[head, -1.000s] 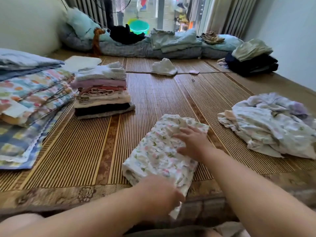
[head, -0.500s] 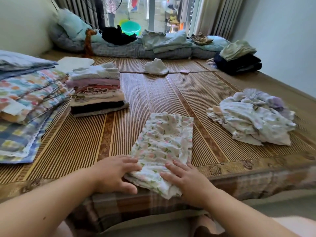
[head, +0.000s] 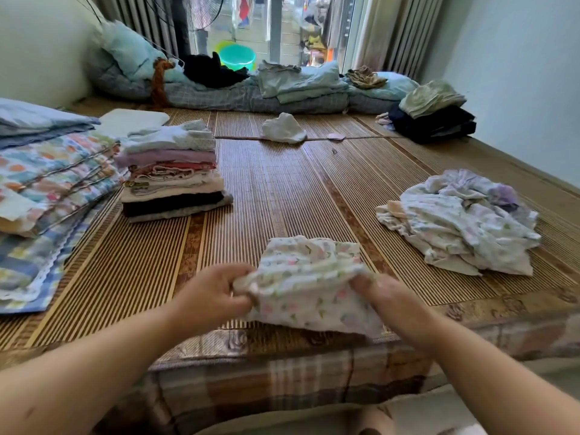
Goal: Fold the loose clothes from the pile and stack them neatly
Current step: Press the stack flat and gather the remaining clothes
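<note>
A white floral garment (head: 309, 277) lies folded over on the bamboo mat (head: 282, 189) near the bed's front edge. My left hand (head: 213, 293) grips its left edge and my right hand (head: 381, 291) grips its right edge, both lifting the near part up and forward. A loose pile of pale clothes (head: 461, 221) sits to the right. A neat stack of folded clothes (head: 172, 171) stands at the left, well beyond my hands.
Folded patterned quilts (head: 47, 183) lie at the far left. A small white cloth (head: 284, 128) lies mid-mat at the back. Bedding and pillows (head: 251, 89) line the window side, and a dark folded bundle (head: 434, 120) sits at the back right.
Both hands went from resting flat on the garment's near end to gripping its sides. The near half has been raised and doubled toward the far half, so the garment looks shorter.
</note>
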`<state>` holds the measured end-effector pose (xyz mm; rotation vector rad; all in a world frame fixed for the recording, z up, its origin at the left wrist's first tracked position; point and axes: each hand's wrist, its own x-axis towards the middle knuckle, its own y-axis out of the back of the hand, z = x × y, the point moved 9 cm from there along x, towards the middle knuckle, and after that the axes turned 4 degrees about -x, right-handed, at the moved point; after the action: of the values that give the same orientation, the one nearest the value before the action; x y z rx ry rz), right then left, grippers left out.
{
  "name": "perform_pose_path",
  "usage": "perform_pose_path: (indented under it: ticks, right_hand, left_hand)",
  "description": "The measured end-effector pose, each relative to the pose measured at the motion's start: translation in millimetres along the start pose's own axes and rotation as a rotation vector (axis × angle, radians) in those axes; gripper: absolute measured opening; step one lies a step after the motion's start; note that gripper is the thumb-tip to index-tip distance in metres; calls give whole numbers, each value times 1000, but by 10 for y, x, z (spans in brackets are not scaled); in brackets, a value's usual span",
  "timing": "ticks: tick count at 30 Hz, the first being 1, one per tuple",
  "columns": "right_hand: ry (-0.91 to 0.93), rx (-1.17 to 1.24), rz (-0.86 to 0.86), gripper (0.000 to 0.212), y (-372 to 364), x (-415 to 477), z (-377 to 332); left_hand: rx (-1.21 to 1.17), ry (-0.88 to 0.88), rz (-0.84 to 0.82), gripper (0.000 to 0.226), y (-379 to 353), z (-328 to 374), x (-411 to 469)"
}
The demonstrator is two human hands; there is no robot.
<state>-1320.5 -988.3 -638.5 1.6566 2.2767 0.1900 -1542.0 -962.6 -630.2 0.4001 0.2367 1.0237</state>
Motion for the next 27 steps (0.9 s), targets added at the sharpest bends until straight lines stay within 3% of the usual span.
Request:
perform_pose_path:
  ticks: [5, 8, 9, 13, 16, 18, 20, 23, 25, 27]
  right_hand:
    - [-238, -94, 395, 65, 680, 609, 29]
    - [-345, -289, 500, 55, 899, 892, 224]
    - [-379, -311, 501, 62, 917, 956, 307]
    - [-465, -463, 416, 112, 754, 1044, 499]
    - [-516, -767, 380, 110, 644, 1059, 616]
    - [-523, -887, 403, 94, 631, 1063, 631]
    - [-484, -925, 402, 80, 607, 1064, 605]
    - [-475, -756, 374, 104, 623, 1006, 627]
    - [-505, -600, 361, 119, 667, 908, 648]
    - [-495, -476, 321, 116, 644, 832, 670]
  left_hand:
    - [-161, 138, 297, 23, 288, 53, 811]
    - [-180, 329, 358, 45, 217, -241, 1154]
    - [-147, 389, 343, 51, 171, -343, 1240]
    - [56, 532, 206, 87, -3, -618, 1441]
    - [522, 556, 141, 100, 22, -719, 1425]
    - [655, 534, 119, 95, 26, -771, 1397]
    - [579, 498, 29, 95, -68, -785, 1362]
    - [186, 436, -94, 106, -195, -710, 1298]
    - [5, 387, -150, 93, -247, -596, 1224]
    - [-82, 377, -162, 70, -306, -520, 1136]
